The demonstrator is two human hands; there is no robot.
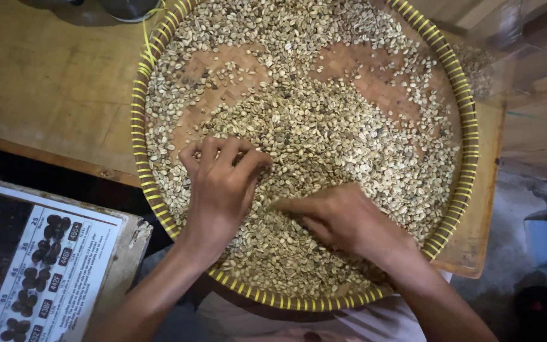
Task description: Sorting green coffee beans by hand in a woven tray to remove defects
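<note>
A large round woven tray (139, 133) with a yellow-bound rim rests on a wooden table and holds a thick layer of pale green coffee beans (343, 136). Bare patches of brown weave show toward the far side. My left hand (221, 189) lies palm down on the beans near the tray's near-left part, fingers curled with the tips pressed into the beans. My right hand (343, 218) rests on the beans to the right of it, fingers stretched leftward and pinched together at the tips. Whether either hand holds beans is hidden.
A wooden table (52, 88) carries the tray. At the lower left lies a printed chart (39, 266) with pictures of dark beans. A clear plastic container (527, 44) stands at the upper right. A dark round base (128, 7) sits beyond the tray.
</note>
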